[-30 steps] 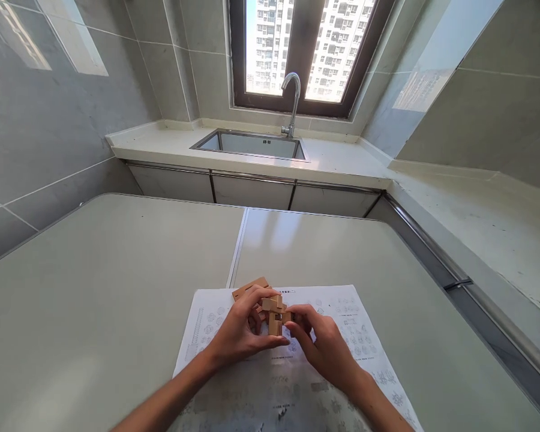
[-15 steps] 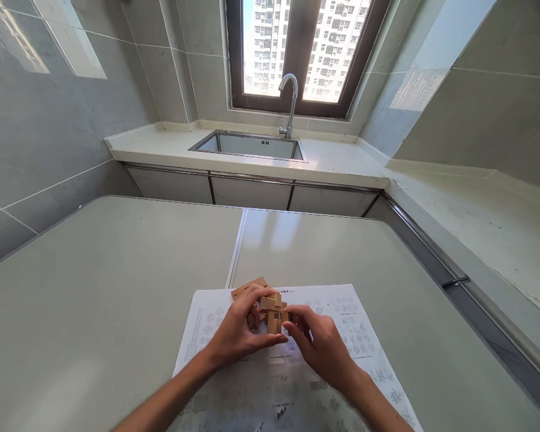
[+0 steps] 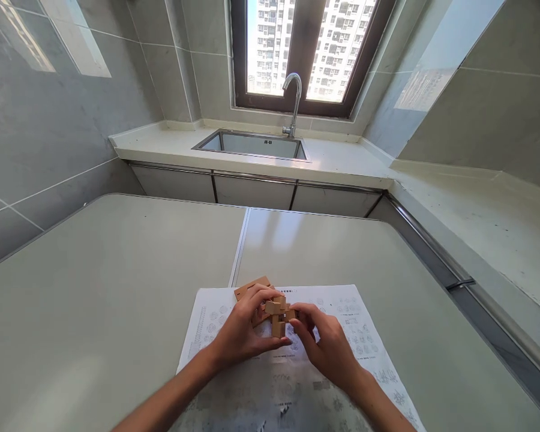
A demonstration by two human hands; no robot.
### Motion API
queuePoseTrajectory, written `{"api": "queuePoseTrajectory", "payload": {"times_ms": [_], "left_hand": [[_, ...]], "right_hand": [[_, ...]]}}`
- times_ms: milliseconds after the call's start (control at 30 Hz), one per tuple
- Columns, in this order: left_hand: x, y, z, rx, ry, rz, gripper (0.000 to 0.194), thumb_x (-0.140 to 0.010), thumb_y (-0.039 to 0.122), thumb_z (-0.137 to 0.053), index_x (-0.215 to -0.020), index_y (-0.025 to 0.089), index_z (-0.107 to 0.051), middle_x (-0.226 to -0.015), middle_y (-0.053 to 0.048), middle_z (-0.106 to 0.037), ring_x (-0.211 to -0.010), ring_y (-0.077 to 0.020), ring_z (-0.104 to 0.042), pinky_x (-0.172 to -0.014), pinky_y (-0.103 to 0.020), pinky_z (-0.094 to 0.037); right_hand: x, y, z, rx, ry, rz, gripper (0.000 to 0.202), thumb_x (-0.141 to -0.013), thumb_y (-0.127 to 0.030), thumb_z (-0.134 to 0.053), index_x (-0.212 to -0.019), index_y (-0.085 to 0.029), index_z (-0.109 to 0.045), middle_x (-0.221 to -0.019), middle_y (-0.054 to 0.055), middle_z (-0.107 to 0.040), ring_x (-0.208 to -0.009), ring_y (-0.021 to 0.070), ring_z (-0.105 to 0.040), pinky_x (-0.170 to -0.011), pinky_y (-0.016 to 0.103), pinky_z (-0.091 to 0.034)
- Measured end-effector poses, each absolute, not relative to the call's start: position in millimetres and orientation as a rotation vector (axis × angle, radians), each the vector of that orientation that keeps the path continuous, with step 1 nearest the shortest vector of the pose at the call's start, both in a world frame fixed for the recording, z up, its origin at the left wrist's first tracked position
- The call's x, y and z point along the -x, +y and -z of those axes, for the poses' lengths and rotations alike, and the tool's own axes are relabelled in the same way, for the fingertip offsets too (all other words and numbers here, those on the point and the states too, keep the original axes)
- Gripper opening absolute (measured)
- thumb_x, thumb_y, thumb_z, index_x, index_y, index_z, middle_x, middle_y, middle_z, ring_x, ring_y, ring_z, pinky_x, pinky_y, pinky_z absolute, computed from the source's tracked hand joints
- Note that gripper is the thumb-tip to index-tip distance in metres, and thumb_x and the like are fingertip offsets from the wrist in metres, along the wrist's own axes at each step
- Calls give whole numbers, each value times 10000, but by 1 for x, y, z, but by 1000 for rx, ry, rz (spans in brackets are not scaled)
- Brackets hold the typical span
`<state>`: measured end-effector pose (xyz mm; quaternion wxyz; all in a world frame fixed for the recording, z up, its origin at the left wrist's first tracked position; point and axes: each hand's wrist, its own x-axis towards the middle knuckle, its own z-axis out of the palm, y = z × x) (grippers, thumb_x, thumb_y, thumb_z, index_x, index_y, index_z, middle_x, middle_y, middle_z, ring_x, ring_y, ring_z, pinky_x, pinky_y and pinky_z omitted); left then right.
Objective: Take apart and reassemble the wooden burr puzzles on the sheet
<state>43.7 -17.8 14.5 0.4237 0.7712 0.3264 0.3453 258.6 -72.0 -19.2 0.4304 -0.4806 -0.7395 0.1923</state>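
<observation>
Just above a printed paper sheet (image 3: 337, 354), my left hand (image 3: 245, 327) is closed around a small wooden interlocking puzzle (image 3: 278, 321) made of notched blocks. The thumb lies under its lower end and the fingers curl over the top. My right hand (image 3: 326, 339) pinches a wooden puzzle piece (image 3: 290, 314) at the puzzle's right side, between thumb and fingertips. Whether that piece sits inside the rest or only touches it, I cannot tell. Behind my left fingers lies a flat wooden part (image 3: 254, 287), partly hidden, at the sheet's top edge.
The sheet, with small diagrams, lies on a pale table (image 3: 117, 288) with a seam (image 3: 239, 246) down its middle. Beyond it runs a counter (image 3: 162, 141) with a sink (image 3: 252, 144) and faucet (image 3: 292, 105) under a window. Another counter (image 3: 486, 222) flanks the right side.
My right hand's piece has shifted slightly outward to the right of the puzzle. The puzzle looks a little turned in my left hand. The whole view has moved slightly.
</observation>
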Motion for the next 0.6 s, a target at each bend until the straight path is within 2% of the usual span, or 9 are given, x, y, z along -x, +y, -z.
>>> {"api": "queuePoseTrajectory", "payload": {"times_ms": [133, 433, 600], "left_hand": [[-42, -18, -14, -1965, 809, -852, 667, -698, 360, -958, -1257, 277, -603, -1234, -80, -674, -1171, -285, -640, -1019, -443, -542], [-39, -17, -11, -1901, 825, -832, 670, -686, 392, -953, -1253, 265, -620, -1259, -87, -710, -1156, -304, -699, -999, -471, -593], [-39, -18, -9, -1923, 787, -851, 638, -698, 334, -944, -1240, 263, -612, -1250, -80, -704, -1159, -288, -691, -966, -434, -603]], "right_hand": [[-259, -73, 19, 1183, -1853, -467, 175, -1082, -306, -508, -1178, -209, -617, -671, -47, -542, -533, 123, -501, -510, 228, -410], [-255, -75, 13, 1171, -1838, -483, 188, -1083, -306, -496, -1172, -208, -630, -683, -33, -572, -546, 128, -532, -517, 225, -449], [-253, -76, 15, 1211, -1816, -438, 172, -1081, -303, -517, -1149, -206, -642, -689, -28, -584, -544, 126, -539, -515, 223, -451]]}}
